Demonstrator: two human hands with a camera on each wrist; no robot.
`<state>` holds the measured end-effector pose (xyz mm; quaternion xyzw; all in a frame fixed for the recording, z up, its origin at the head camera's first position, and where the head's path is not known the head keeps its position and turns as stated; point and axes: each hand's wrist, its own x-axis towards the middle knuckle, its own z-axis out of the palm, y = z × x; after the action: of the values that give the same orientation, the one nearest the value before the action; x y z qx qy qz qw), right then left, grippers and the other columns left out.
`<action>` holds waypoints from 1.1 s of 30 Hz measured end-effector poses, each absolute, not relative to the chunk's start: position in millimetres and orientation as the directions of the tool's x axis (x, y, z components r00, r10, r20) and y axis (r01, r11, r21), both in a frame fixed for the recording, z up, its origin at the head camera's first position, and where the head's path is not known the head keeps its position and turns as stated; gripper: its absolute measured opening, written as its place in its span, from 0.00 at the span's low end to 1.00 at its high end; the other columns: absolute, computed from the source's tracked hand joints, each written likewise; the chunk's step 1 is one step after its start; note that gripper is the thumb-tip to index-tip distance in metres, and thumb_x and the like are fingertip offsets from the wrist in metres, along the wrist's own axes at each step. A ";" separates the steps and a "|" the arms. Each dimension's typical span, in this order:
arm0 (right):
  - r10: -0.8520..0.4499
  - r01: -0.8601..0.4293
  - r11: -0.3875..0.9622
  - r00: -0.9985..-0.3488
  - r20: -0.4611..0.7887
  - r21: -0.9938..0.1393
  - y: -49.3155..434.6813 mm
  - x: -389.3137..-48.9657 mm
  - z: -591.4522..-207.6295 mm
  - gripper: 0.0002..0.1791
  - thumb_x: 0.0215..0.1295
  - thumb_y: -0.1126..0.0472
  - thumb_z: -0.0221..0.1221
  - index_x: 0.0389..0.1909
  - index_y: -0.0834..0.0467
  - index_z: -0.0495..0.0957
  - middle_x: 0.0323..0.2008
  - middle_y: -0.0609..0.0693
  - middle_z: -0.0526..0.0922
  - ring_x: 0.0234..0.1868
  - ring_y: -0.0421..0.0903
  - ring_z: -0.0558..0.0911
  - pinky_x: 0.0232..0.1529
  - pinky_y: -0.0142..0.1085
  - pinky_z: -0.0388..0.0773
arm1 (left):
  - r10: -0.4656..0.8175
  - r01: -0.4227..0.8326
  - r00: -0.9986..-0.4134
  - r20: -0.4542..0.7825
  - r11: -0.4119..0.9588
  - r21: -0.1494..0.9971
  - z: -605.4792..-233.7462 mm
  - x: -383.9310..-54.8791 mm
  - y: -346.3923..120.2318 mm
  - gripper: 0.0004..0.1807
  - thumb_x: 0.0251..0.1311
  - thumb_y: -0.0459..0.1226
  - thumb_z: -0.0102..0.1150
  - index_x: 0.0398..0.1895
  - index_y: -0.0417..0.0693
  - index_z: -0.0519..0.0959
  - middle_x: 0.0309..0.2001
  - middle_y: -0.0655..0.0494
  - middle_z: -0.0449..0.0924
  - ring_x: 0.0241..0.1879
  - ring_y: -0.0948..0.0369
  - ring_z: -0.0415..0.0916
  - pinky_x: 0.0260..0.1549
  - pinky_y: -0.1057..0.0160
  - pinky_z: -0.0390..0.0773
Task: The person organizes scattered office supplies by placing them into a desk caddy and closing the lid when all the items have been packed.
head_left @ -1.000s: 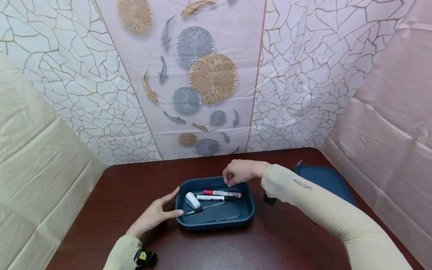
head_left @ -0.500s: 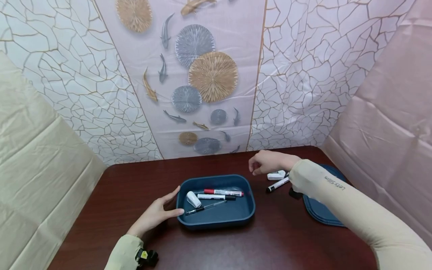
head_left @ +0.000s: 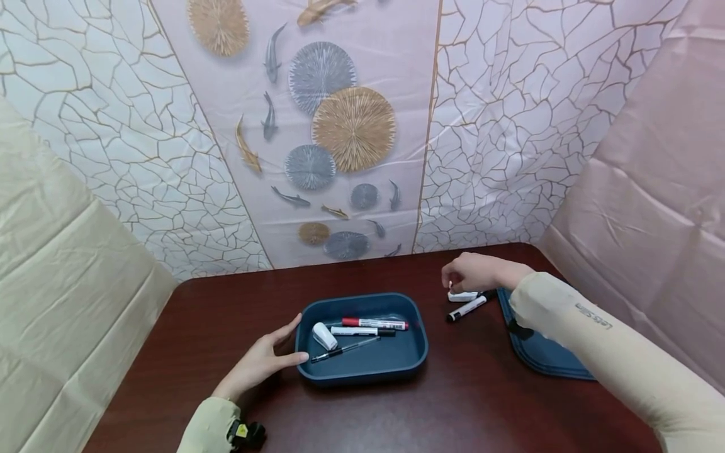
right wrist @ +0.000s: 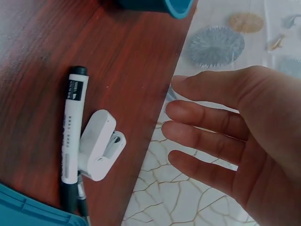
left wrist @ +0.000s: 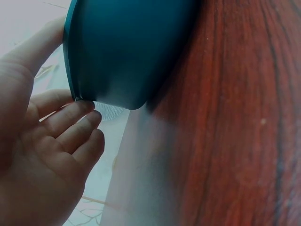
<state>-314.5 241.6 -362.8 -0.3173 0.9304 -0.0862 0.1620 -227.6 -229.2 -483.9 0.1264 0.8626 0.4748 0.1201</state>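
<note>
The left hand point(head_left: 259, 360) holds the end of a blue box point(head_left: 362, 370), with its thumb and pointing finger on the rim. The box sits between the two hands, right beside the left hand and a good way from the right one. Inside it, closest to the left hand, is a small white gadget point(head_left: 325, 336). Next to that, toward the right hand, lie a red marker point(head_left: 374, 323) and a white marker with a black cap point(head_left: 362, 331), side by side. A thin see-through pen point(head_left: 345, 349) with a black end lies slanted on the side of them nearer the person. The right hand point(head_left: 477, 270) is well apart from the left one. Its thumb and fingers are a bit bent, with a gap in the middle and nothing in it. Just by its fingers, but not touching them in the right wrist view, is a white thing in two round parts point(right wrist: 100, 146). Touching it is a black-and-white marker point(right wrist: 72, 127), and a dark pen point(right wrist: 82, 195) pokes out beside that. A flat blue lid point(head_left: 546, 352) lies partly hidden under the right arm's pale sleeve point(head_left: 595, 340). Everything is on a shiny red-brown table point(head_left: 481, 396), and past the hands hangs a cloth point(head_left: 354, 129) with fish and circles on it.
</note>
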 end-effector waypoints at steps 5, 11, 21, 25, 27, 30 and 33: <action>-0.586 -0.488 0.802 -0.757 -0.291 -0.346 252.3 -313.1 -372.6 0.09 0.64 0.67 0.62 0.43 0.54 0.83 0.34 0.44 0.82 0.31 0.40 0.75 0.33 0.36 0.75 | 0.326 0.098 -0.941 -0.093 0.525 0.846 -484.2 -227.8 -229.3 0.45 0.58 0.50 0.72 0.78 0.66 0.60 0.76 0.53 0.60 0.76 0.49 0.54 0.68 0.39 0.60; -0.590 -0.498 0.797 -0.763 -0.265 -0.343 264.4 -309.1 -383.3 0.15 0.60 0.74 0.62 0.47 0.58 0.83 0.39 0.49 0.84 0.35 0.40 0.78 0.37 0.36 0.78 | 0.319 0.096 -0.943 -0.092 0.527 0.844 -484.4 -228.8 -229.2 0.45 0.58 0.51 0.72 0.78 0.67 0.60 0.76 0.56 0.60 0.75 0.51 0.54 0.68 0.39 0.60; -0.547 -0.462 0.828 -0.792 -0.272 -0.320 271.5 -305.8 -397.7 0.11 0.58 0.74 0.66 0.35 0.55 0.82 0.35 0.47 0.82 0.32 0.42 0.75 0.35 0.37 0.76 | 0.308 0.090 -0.946 -0.098 0.543 0.835 -483.4 -229.3 -229.1 0.46 0.57 0.52 0.72 0.78 0.68 0.61 0.75 0.56 0.61 0.75 0.50 0.55 0.68 0.38 0.60; -0.558 -0.473 0.821 -0.784 -0.272 -0.319 273.3 -304.3 -403.0 0.11 0.57 0.74 0.67 0.34 0.55 0.81 0.35 0.46 0.82 0.34 0.42 0.76 0.37 0.39 0.78 | 0.320 0.108 -0.943 -0.090 0.550 0.828 -483.0 -229.6 -228.9 0.45 0.59 0.52 0.71 0.78 0.66 0.60 0.76 0.53 0.60 0.75 0.47 0.55 0.67 0.37 0.61; -0.556 -0.471 0.823 -0.785 -0.274 -0.318 273.7 -304.0 -406.1 0.11 0.57 0.74 0.67 0.35 0.56 0.81 0.36 0.46 0.82 0.35 0.42 0.77 0.38 0.40 0.79 | 0.317 0.105 -0.944 -0.092 0.551 0.828 -482.6 -229.4 -228.8 0.45 0.58 0.52 0.71 0.78 0.66 0.60 0.76 0.53 0.60 0.75 0.48 0.55 0.68 0.37 0.60; -0.547 -0.464 0.828 -0.791 -0.274 -0.314 275.2 -303.9 -411.8 0.11 0.58 0.74 0.66 0.37 0.55 0.82 0.37 0.46 0.82 0.36 0.43 0.76 0.39 0.41 0.79 | 0.308 0.092 -0.946 -0.100 0.551 0.829 -482.2 -229.0 -228.5 0.46 0.58 0.53 0.72 0.78 0.67 0.61 0.76 0.55 0.60 0.75 0.49 0.55 0.68 0.38 0.60; -0.553 -0.473 0.824 -0.792 -0.259 -0.313 277.9 -303.9 -417.8 0.12 0.59 0.74 0.65 0.38 0.55 0.82 0.37 0.46 0.82 0.36 0.42 0.77 0.39 0.41 0.79 | 0.308 0.086 -0.946 -0.104 0.545 0.834 -483.0 -228.6 -228.4 0.46 0.58 0.52 0.72 0.78 0.66 0.60 0.76 0.55 0.60 0.76 0.49 0.54 0.68 0.38 0.59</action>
<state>-303.9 277.9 -417.8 -0.2729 0.9394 -0.1166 0.1717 -228.6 -228.4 -483.0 0.1131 0.8708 0.4631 0.1201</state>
